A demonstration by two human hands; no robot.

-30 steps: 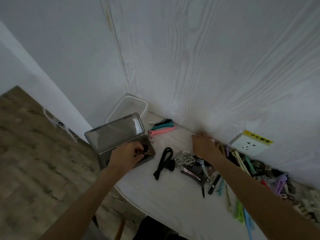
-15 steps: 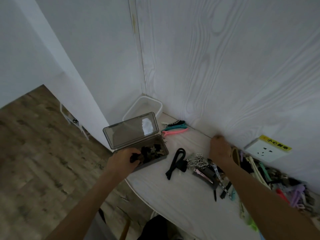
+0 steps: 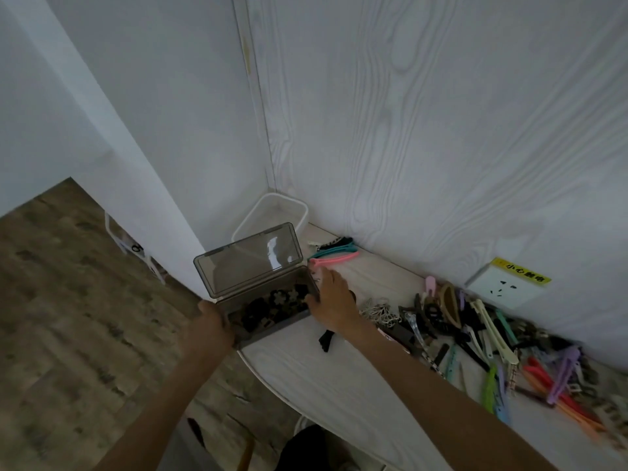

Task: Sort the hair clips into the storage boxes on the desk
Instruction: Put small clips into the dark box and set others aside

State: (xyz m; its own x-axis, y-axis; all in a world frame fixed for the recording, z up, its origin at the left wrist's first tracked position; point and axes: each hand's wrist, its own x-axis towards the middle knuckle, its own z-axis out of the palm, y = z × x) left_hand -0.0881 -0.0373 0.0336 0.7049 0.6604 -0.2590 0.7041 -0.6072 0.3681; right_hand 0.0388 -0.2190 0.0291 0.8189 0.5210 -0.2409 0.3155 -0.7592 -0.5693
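At the grey box [image 3: 268,307], left hand [image 3: 210,329] grips one end, right hand [image 3: 331,300] fingers lie straight against the other (steady both before shifting).

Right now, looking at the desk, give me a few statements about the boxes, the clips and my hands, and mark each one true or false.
1. The grey box has its lid up. True.
2. The grey box is empty. False: dark clips lie in it.
3. The left hand is at the box's near left end. True.
4. The right hand is holding the pink clip. False: it lies with straight fingers beside the box's right end, and the pink clip lies on the desk beyond it.
5. The white tub stands in the corner behind the grey box. True.
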